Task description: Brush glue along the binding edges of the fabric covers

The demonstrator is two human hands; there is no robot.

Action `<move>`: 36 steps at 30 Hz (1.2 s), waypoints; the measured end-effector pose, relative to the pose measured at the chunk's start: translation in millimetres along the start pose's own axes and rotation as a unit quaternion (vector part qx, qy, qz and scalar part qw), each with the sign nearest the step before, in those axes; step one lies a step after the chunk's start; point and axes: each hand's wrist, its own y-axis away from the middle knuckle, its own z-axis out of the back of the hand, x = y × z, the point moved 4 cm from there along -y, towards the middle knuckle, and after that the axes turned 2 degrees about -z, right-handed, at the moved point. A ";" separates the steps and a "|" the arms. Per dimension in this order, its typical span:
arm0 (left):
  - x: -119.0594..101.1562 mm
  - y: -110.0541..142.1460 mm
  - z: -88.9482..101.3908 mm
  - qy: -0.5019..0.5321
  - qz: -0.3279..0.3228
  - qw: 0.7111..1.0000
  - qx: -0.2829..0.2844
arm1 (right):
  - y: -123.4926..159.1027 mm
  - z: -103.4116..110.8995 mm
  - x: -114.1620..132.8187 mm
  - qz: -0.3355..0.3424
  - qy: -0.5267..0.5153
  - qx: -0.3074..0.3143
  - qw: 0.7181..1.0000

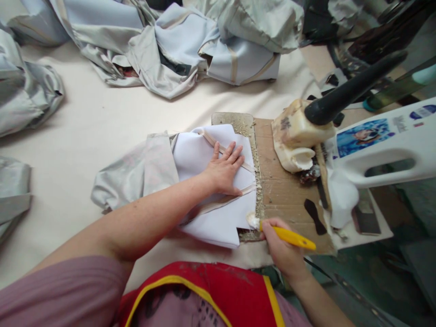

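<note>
A pale fabric piece (194, 159) with beige seam tapes and a silvery grey lining (132, 172) lies in front of me. Flat on it, with fingers spread, rests my left hand (225, 170). The yellow handle of a brush (293, 237) is gripped in my right hand (281, 247). Its whitish bristles touch the right edge of the fabric near the lower corner. Under that edge is a board (233, 119) crusted with dried, crumbly residue. What lies beneath the fabric is hidden.
Cardboard (277, 195) extends right of the board, with a stained yellowish container (299, 131) holding a thick black handle (354, 88). A white plastic jug (391, 145) lies at the right, near a small dark cutout (314, 216). More silvery-lined pieces (184, 45) are heaped along the back and left.
</note>
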 end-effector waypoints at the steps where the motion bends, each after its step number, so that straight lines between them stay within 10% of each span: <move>1: -1.7 0.1 -0.1 -0.001 0.001 1.000 0.001 | 10.0 -1.5 -1.2 0.016 0.017 0.006 1.000; 7: 16.3 0.1 37.7 -0.047 -0.006 0.999 0.002 | 42.8 15.9 2.1 0.027 0.042 0.039 0.998; 13: 112.0 6.5 86.5 0.056 0.231 0.967 0.092 | 22.4 57.9 -22.8 -0.052 -0.040 -0.099 0.993; 19: 110.5 12.5 131.9 0.066 0.194 0.974 0.099 | -15.0 53.3 -15.2 -0.036 -0.220 -0.156 0.962; 27: 67.3 38.8 273.4 -0.106 0.083 0.962 -0.239 | -38.2 50.2 -4.6 -0.086 -0.533 -0.121 0.833; 32: 0.7 89.3 249.5 -0.279 0.010 0.886 -0.370 | -44.8 53.7 -10.9 -0.094 -0.528 -0.147 0.831; 36: 8.2 118.5 248.7 -0.300 0.069 0.822 -0.478 | -55.4 64.8 -16.8 -0.076 -0.518 -0.156 0.838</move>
